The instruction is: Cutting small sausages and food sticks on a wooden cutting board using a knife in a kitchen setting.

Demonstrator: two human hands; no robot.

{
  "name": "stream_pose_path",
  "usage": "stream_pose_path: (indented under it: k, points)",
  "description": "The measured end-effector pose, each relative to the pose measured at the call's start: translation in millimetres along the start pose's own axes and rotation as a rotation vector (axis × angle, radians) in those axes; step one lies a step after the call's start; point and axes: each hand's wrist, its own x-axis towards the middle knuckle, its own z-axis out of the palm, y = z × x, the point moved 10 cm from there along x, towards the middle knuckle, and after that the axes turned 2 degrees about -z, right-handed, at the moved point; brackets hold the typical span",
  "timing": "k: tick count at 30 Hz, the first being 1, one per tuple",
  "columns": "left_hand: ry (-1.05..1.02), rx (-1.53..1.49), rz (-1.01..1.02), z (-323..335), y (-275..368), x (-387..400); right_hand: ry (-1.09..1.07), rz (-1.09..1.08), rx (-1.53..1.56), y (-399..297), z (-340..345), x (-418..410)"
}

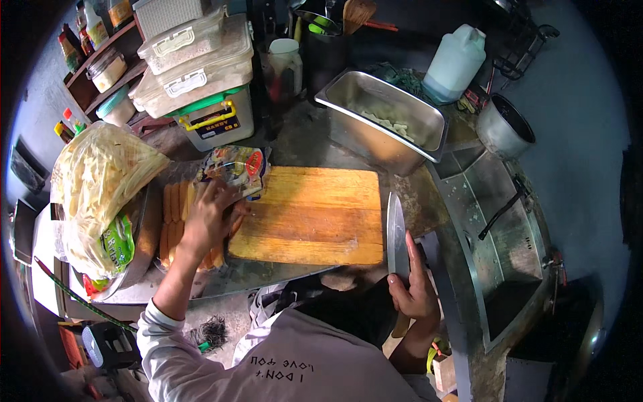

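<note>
A kitchen knife is upright in my right hand, its blade beside the right edge of a wooden cutting board. Over the board's left edge is my left hand, fingers spread and slightly blurred, close to a reddish sausage; whether it grips the sausage cannot be told. Packed sausages lie under and left of that hand. Just beyond the fingers a printed plastic package rests against the board's upper left corner.
Behind the board stands a deep steel pan with pale pieces inside. A bag of pale strips sits at left, near stacked plastic containers. To the right are a pot, a jug and a steel sink.
</note>
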Motion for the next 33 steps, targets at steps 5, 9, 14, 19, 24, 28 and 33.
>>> stream_pose_path:
  k: [5, 9, 14, 19, 24, 28, 33]
  points:
    - [-0.123, -0.197, -0.299, 27.7, -18.1, -11.2, -0.047, -0.017, -0.022, 6.9, 7.5, 0.8]
    - [-0.100, -0.322, -0.276, 18.0, -7.3, 0.3, -0.032, -0.209, -0.166, -18.6, 7.8, 5.3]
    - [-0.034, -0.464, -0.253, 28.4, 61.0, 15.5, -0.132, -0.179, -0.315, -28.8, 28.8, 21.6]
    - [0.017, -0.607, -0.215, 57.7, 109.6, 0.7, -0.185, -0.086, -0.447, -28.4, 44.9, 39.5]
    - [0.019, -0.676, -0.242, 55.9, 119.2, -1.8, -0.193, -0.140, -0.558, -36.2, 58.0, 44.8]
    - [0.043, -0.699, -0.222, 60.5, 117.2, -1.9, -0.171, -0.144, -0.605, -55.7, 66.3, 54.5]
    - [0.038, -0.734, -0.253, 63.0, 114.9, -2.0, -0.245, 0.016, -0.693, -36.1, 73.3, 60.7]
